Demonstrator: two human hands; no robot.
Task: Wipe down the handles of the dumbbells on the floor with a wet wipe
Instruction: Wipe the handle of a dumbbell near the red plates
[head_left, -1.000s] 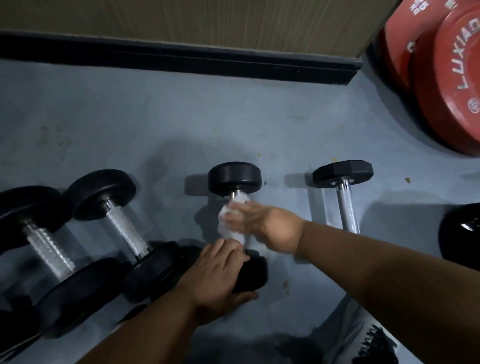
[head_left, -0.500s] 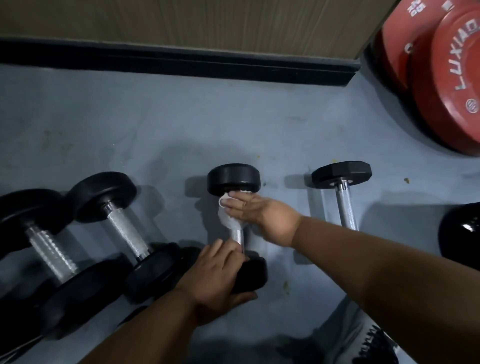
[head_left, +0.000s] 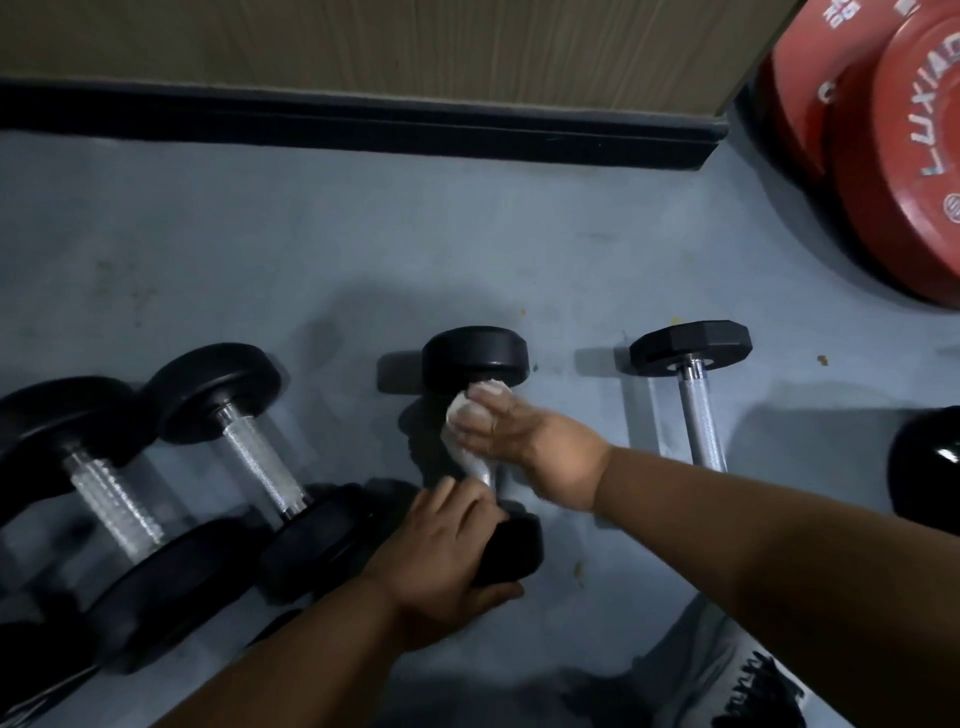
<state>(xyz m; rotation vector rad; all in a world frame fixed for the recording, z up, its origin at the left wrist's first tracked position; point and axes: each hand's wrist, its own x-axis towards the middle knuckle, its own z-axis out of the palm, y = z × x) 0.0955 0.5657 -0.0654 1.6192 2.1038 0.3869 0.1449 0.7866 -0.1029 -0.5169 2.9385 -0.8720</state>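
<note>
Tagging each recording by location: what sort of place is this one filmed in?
Most likely a gym or weights room. Several black dumbbells lie on a grey floor, and red weight plates lean by the wall. The right hand holds a wipe around one handle.

Floor (head_left: 322, 244): grey-blue, matte, scuffed, a few yellowish crumbs near centre-right; wood-grain wall panel (head_left: 363, 47) above a black skirting board (head_left: 363, 124); red weight plates (head_left: 893, 171) lean at far right; light dim, soft shadows.
</note>
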